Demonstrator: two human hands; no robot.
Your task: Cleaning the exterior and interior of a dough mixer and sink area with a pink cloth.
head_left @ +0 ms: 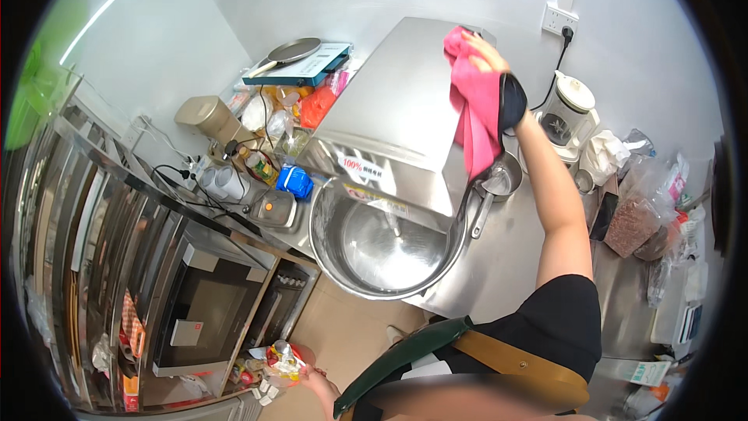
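Observation:
A large stainless steel mixer [382, 86] with a broad sloping top stands against the back wall. My right hand [489, 54] is up at its far right edge, fingers closed over a pink cloth [477, 101] that drapes down the mixer's side. A dark band wraps my right wrist. Below the mixer's head sits a wide, shiny steel bowl [327, 253], with part of a metal attachment showing inside. Low on the left, my left hand [313, 382] hangs beside a pile of colourful packets [282, 359]; its fingers are too small and partly hidden to read.
Right of the bowl, a steel saucepan [502, 175] and a blender [573, 101] stand on the metal counter [491, 265]. Bags [635, 218] crowd the right side. On the left are a frying pan [294, 50] on a scale, a blue packet [294, 182] and an oven [206, 304].

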